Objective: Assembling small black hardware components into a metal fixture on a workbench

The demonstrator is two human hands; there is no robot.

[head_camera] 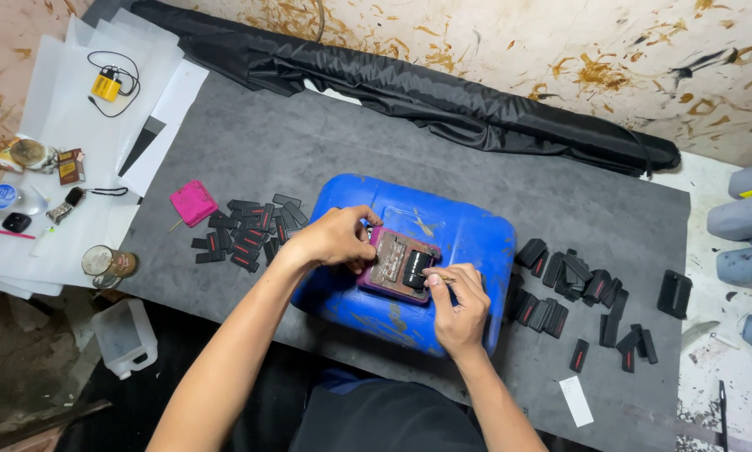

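Observation:
A blue plastic jerrycan (pixel 468 238) lies flat on the grey mat. On top of it sits a small purple-edged block (pixel 392 266) with a black key-fob shell (pixel 415 268) on it. My left hand (pixel 336 237) presses on the block's left end. My right hand (pixel 459 305) grips a thin tool (pixel 436 274) whose tip touches the black shell. Piles of small black shells lie on both sides of the can: one pile (pixel 246 228) at left, another pile (pixel 572 289) at right.
A pink pad (pixel 192 202) lies by the left pile. White sheets (pixel 74 142) at far left carry a yellow device with a cord (pixel 106 85), small tins and a glass jar (pixel 108 264). A long black bag (pixel 409 92) runs along the back. A clear plastic container (pixel 126 336) stands below the mat.

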